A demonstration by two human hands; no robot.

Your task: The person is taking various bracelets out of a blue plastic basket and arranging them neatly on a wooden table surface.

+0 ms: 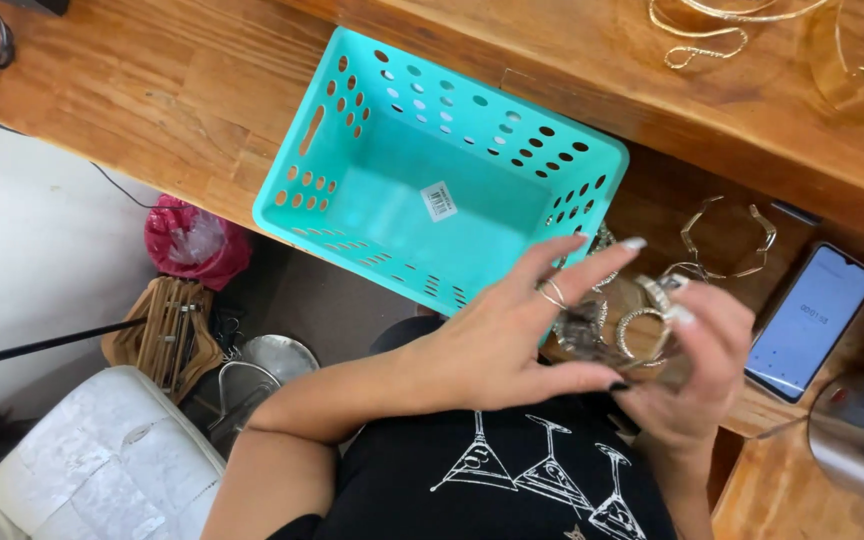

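Where the two hands meet near the desk's [152, 110] front edge, much is hard to read: the left hand [497, 345] has its fingers spread over a small clear packet of silvery bangles [617, 335], pinching it with the thumb, and the right hand [697, 375] clasps the packet from the other side, so the packet's outline is mostly covered. Just beyond stands a turquoise basket [432, 170], empty but for a label, overhanging the desk edge. Loose bracelets [727, 240] and a phone [812, 320] lie to the right.
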